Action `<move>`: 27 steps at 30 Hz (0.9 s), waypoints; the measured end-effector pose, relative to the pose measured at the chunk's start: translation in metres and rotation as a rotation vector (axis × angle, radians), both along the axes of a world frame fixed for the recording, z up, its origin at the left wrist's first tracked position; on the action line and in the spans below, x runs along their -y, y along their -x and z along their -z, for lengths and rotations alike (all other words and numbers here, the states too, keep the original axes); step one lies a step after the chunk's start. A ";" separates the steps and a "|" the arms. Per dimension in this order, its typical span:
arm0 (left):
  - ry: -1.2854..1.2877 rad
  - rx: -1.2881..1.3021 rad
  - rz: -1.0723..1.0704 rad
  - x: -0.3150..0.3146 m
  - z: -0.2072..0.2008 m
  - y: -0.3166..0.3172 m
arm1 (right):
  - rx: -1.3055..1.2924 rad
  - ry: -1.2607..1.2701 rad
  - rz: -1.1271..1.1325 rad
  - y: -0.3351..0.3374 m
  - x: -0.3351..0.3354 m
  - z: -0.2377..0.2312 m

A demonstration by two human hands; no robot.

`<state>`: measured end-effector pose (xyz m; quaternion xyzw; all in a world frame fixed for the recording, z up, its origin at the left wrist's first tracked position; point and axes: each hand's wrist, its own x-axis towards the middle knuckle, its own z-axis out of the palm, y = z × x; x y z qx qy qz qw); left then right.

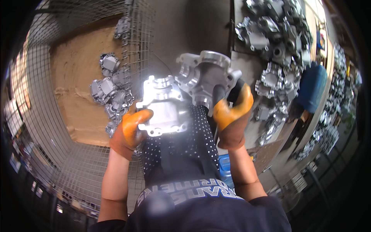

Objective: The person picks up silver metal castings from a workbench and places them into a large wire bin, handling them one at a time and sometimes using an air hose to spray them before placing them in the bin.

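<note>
My left hand point(133, 129), in an orange and brown work glove, is closed on the left edge of a bright cast metal housing point(164, 110) with bolt lugs along its rim. Glare washes out part of its surface. My right hand point(234, 116), gloved the same way, grips a second cast metal housing point(206, 77) with a round collar at its top. That one is held a little higher and farther away, tilted. The two castings overlap in view; whether they touch I cannot tell. Both are up in front of my body.
On the left stands a wire mesh cage point(139, 46) lined with brown cardboard point(73, 92), several castings point(110, 91) lying along its right side. To the right, a bench point(247, 69) carries piled castings point(270, 31), beside a blue object point(313, 87). A blue container point(225, 166) sits below my right forearm.
</note>
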<state>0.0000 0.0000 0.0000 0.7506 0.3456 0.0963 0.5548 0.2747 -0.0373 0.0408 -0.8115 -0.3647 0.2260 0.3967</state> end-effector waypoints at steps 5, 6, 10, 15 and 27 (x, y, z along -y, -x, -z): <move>0.303 0.069 -0.391 0.019 0.044 0.009 | 0.619 -0.064 -0.707 0.053 0.006 -0.020; 0.553 0.287 -0.620 0.020 0.041 0.015 | 0.650 -0.230 -0.769 0.072 0.000 -0.017; 1.133 0.899 -1.045 0.005 0.065 0.051 | 0.497 -0.274 -1.127 0.110 -0.009 -0.007; 0.516 0.577 -0.980 -0.016 0.111 0.142 | 0.303 -0.097 -1.291 0.132 -0.031 0.023; -0.194 -0.547 -0.576 -0.097 0.388 0.259 | 0.355 0.770 -0.967 0.077 0.094 0.100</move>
